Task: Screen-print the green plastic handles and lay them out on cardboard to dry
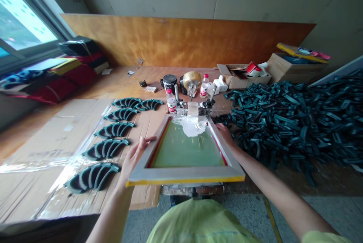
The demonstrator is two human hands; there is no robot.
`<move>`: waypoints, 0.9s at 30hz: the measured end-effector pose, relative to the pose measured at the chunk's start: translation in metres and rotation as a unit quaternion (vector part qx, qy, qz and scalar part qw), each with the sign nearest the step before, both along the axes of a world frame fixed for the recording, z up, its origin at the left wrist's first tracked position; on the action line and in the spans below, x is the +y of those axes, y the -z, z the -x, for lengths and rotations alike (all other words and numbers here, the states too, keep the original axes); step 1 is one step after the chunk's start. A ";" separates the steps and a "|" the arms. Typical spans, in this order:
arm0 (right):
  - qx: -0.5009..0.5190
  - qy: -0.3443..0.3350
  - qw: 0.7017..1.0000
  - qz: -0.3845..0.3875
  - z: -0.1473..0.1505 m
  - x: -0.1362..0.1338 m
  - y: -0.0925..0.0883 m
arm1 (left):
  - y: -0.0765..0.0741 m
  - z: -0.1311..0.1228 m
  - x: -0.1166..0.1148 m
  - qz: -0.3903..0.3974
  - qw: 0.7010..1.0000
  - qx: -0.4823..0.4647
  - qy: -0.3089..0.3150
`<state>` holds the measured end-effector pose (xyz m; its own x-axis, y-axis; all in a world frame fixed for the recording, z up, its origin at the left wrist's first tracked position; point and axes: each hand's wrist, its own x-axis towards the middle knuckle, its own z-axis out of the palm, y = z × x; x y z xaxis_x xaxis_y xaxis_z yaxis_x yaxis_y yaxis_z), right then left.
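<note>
A grey-framed screen (185, 174) with green mesh lies in front of me, its far end at a metal clamp (208, 110). White paste (193, 126) covers the far part of the mesh, and a pale block (193, 110) stands there. My left hand (138, 151) is at the frame's left side, fingers stretched along it and apart, the thumb partly hidden. On the frame's right, my right hand (225, 134) reaches beside its far half; its fingers are mostly hidden, and what they hold cannot be made out.
Rows of dark green curved parts (93, 177) lie on cardboard (68, 127) at left. A large pile of green parts (283, 122) fills the right. Bottles (171, 101), a black tub (169, 81), a tape roll (191, 78) and an open carton (246, 81) stand behind the clamp.
</note>
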<state>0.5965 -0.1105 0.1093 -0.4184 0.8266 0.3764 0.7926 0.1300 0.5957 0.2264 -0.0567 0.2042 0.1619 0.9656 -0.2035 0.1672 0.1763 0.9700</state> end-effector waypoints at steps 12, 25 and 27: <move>0.379 0.054 0.895 0.228 0.055 0.096 -0.043 | 0.124 0.003 -0.026 0.104 0.994 0.008 0.015; 0.330 0.125 0.905 0.239 0.074 0.048 -0.022 | 0.146 0.011 -0.024 0.106 0.994 0.006 0.037; 0.325 0.053 0.907 0.262 0.076 0.033 -0.019 | 0.145 0.010 -0.025 0.107 0.993 0.004 0.038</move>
<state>0.5205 -0.0770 0.1279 -0.1573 0.9858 0.0579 0.9789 0.1634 -0.1229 0.2165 -0.0812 0.0596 0.2297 0.8850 -0.4050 0.1946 0.3660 0.9101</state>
